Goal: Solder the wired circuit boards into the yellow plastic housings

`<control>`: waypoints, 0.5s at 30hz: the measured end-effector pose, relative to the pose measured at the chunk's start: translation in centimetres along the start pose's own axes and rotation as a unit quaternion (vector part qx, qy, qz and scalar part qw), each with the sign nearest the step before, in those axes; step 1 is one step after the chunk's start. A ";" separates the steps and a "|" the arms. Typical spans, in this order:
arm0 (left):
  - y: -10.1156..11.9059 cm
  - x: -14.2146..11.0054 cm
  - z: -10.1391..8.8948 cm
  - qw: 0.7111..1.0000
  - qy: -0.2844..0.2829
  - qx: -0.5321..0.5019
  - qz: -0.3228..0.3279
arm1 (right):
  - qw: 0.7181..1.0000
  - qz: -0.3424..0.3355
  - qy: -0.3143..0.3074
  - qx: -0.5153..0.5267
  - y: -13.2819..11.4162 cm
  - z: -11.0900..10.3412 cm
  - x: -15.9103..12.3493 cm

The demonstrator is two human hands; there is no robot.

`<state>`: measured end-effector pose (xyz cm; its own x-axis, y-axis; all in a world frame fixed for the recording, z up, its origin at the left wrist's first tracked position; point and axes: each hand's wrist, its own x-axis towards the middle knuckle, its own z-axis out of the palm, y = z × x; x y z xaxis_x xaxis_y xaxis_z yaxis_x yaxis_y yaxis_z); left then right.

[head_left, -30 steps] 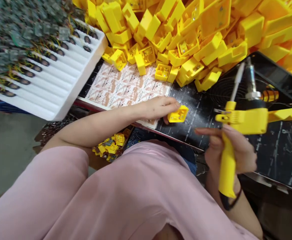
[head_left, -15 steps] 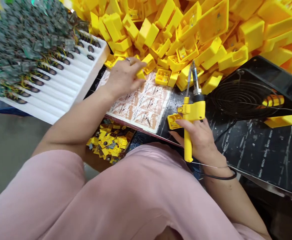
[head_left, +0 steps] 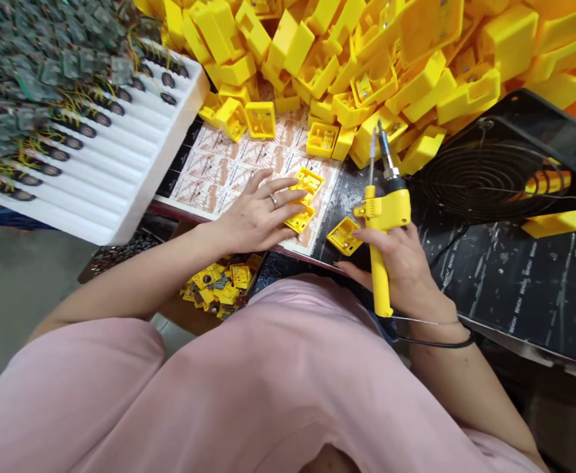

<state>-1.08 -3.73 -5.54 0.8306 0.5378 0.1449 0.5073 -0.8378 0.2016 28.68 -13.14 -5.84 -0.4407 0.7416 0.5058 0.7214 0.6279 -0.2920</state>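
One yellow case [head_left: 344,236] (open) sits near table edge [head_left: 320,261].

Your bench [head_left: 529,282] was black-topped, scuffed, marked with white lettering. Directly on it you had: one brown-and-white printed sheet [head_left: 209,161], toward the left; one heap of yellow housings [head_left: 288,56], along the back, partly over the sheet; one loose yellow housing [head_left: 344,235], just right of the sheet; one black fan [head_left: 469,174] with a wire grille, at the right, before the heap.

Two yellow cases [head_left: 311,184] partly hidden by the left hand [head_left: 258,213]
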 end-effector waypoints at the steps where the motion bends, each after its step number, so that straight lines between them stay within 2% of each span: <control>1: 0.3 0.1 -0.1 1.000 0.000 0.009 0.005 | 1.000 -0.007 -0.010 0.026 0.1 0.1 0.2; 4: 1.5 0.2 -0.5 0.997 0.037 0.058 -0.029 | 0.997 -0.023 -0.032 0.064 0.4 0.6 0.6; 6: 2.4 0.2 -0.8 0.990 0.049 0.104 -0.081 | 0.999 -0.026 -0.033 0.021 0.5 0.7 0.6; 8: 3.0 0.1 -0.9 0.986 0.038 0.136 -0.089 | 0.998 -0.022 -0.026 -0.046 0.4 0.6 0.3; 10: 3.5 0.1 -0.8 0.990 0.034 0.127 -0.042 | 0.995 -0.017 -0.007 -0.099 0.3 0.3 -0.2; 13: 4.0 0.7 -0.2 0.992 0.067 0.088 0.054 | 0.990 -0.010 0.014 -0.140 0.3 -0.2 -1.0; 15: 4.1 1.4 0.3 0.989 0.084 0.080 0.096 | 0.988 -0.007 0.015 -0.153 0.3 -0.3 -1.3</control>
<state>2.27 -6.44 -4.81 0.8717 0.3646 0.3273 0.3855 -0.9227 0.0012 29.65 -13.97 -6.30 -0.4397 0.7230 0.5328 0.8447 0.5345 -0.0282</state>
